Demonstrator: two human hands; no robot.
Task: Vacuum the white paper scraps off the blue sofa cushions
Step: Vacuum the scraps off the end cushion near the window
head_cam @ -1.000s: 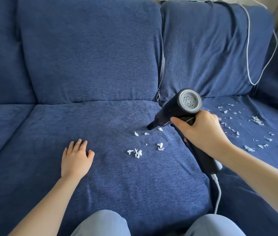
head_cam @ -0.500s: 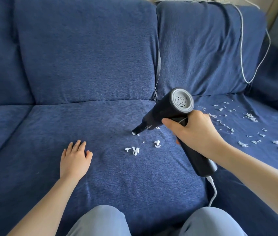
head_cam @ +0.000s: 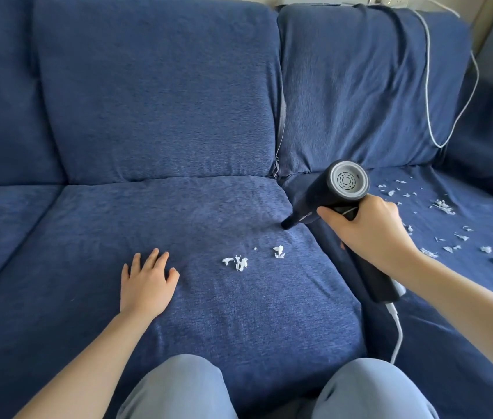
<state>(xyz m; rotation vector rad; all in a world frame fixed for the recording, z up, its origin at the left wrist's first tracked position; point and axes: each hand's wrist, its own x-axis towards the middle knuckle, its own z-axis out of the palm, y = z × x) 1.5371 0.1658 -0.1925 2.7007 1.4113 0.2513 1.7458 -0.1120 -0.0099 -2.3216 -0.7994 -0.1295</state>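
My right hand (head_cam: 369, 231) grips a black handheld vacuum (head_cam: 324, 198) with a grey vented rear cap. Its narrow nozzle touches the middle seat cushion (head_cam: 209, 313) near the cushion's right edge. A small cluster of white paper scraps (head_cam: 239, 262) lies on that cushion below and left of the nozzle, with another scrap (head_cam: 278, 251) beside it. Several more scraps (head_cam: 463, 237) are scattered over the right seat cushion. My left hand (head_cam: 145, 282) rests flat on the middle cushion, fingers spread, holding nothing.
A white cord (head_cam: 398, 334) runs down from the vacuum's handle between the cushions. Another white cable (head_cam: 429, 86) hangs over the right back cushion. My knees in light blue trousers (head_cam: 184, 388) are at the front edge of the sofa.
The nozzle swept left over the small scraps near the cushion's middle, then moved back right and up. Those small scraps are gone; the two lower clusters remain. My left hand stayed put.
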